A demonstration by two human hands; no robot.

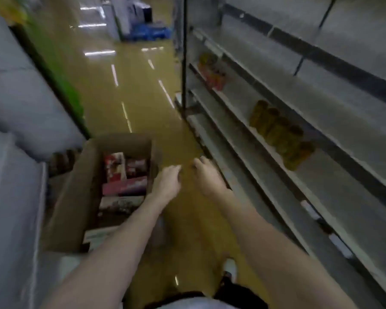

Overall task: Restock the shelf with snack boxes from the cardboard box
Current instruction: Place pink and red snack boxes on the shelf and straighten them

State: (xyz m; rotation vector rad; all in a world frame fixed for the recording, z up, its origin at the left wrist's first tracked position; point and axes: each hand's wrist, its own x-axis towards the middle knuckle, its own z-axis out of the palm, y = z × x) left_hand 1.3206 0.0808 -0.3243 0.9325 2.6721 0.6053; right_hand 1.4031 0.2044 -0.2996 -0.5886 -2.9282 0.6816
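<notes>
Lettering on the snack boxes (125,186) is blurred (unreadable); left hand (168,182) and right hand (206,178) hang loosely curled, holding nothing.

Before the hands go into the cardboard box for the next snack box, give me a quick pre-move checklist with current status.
1. Left hand free: ok, nothing in it, fingers loosely curled.
2. Right hand free: ok, holds nothing.
3. Stock left in the cardboard box: ok, several red snack boxes lie inside.
4. Box top open: ok, nothing covers the contents.
5. Room on the shelf: ok, bare surface beside the row of yellow-brown packs.
6. Which snack box is topmost and its label: cannot tell, picture is blurred.
</notes>
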